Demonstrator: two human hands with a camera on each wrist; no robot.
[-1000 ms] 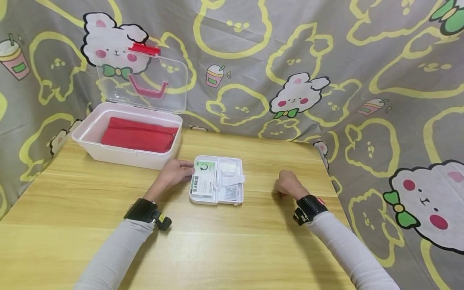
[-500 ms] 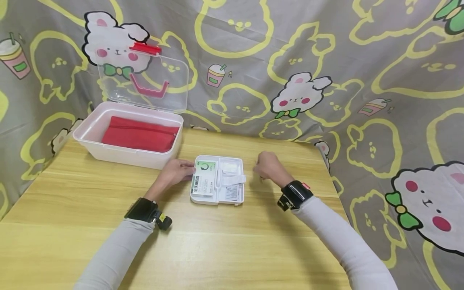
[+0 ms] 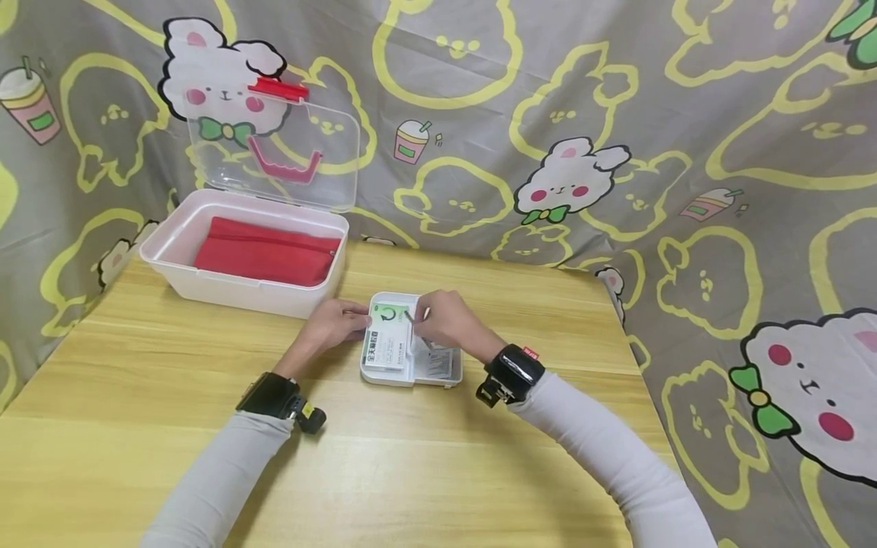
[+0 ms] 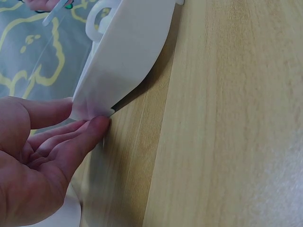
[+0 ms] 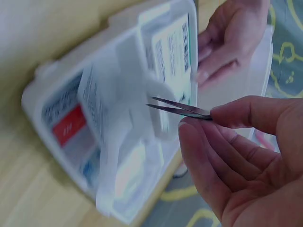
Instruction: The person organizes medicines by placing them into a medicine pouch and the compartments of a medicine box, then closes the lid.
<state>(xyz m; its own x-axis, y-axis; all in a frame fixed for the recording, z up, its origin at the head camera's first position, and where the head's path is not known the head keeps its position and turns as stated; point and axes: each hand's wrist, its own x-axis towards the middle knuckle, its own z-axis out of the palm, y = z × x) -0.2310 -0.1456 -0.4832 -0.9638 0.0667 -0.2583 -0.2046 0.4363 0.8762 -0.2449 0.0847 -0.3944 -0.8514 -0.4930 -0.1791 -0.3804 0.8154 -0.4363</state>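
Observation:
My right hand (image 3: pixel 448 320) holds a pair of dark metal tweezers (image 5: pixel 191 112) between thumb and fingertips, over the middle of a small white plastic case (image 3: pixel 387 379). The case lies opened flat on the table. A green-and-white medicine box (image 3: pixel 387 346) fills its left half. In its right half are small sachets (image 3: pixel 438 364), one with a red patch in the right wrist view, and a white strap (image 5: pixel 111 163) that looks blurred there. At the case's left side, my left hand (image 4: pixel 42 156) pinches the edge between thumb and finger.
A translucent white storage box (image 3: pixel 226 293) stands at the back left with a red zipped pouch (image 3: pixel 267 255) inside. Its clear lid (image 3: pixel 219 171) is raised, with a red latch (image 3: pixel 277 88) on top. Behind the wooden table (image 3: pixel 384 487) hangs a grey cartoon-print curtain (image 3: pixel 466 221).
My right hand has moved left from the table's right side to over the case, with the tweezers now showing. My left hand has stayed at the case's left edge.

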